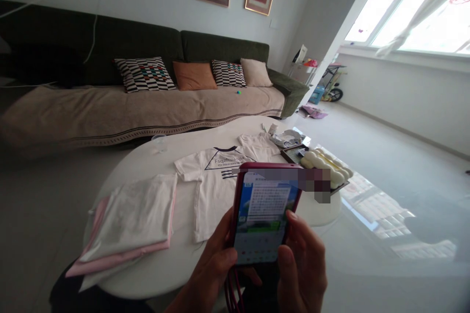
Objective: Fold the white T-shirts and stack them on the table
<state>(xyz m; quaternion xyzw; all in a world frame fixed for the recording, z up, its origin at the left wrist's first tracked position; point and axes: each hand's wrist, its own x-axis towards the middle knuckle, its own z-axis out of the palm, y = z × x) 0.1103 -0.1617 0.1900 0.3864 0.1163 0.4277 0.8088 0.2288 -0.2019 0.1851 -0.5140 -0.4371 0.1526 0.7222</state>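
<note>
A smartphone (pixel 262 225) in a dark red case is held upright in front of me, its lit screen showing a chat with a keyboard area below. My left hand (pixel 216 259) wraps the phone's left edge, thumb at its lower left corner. My right hand (pixel 304 264) grips the right edge, with the thumb near the lower right of the screen. Dark red cords (pixel 233 291) hang beneath the phone. Behind it a white T-shirt (pixel 209 190) with dark lettering lies spread on the white table (pixel 143 166). The phone hides part of the shirt.
Folded white and pink fabric (pixel 132 220) lies at the table's left. Another white garment (pixel 259 144), a crumpled plastic bag (pixel 290 138) and a tray with a cream, lumpy object (pixel 326 164) are at the right. Beyond stands a green sofa (pixel 223 44) with several cushions.
</note>
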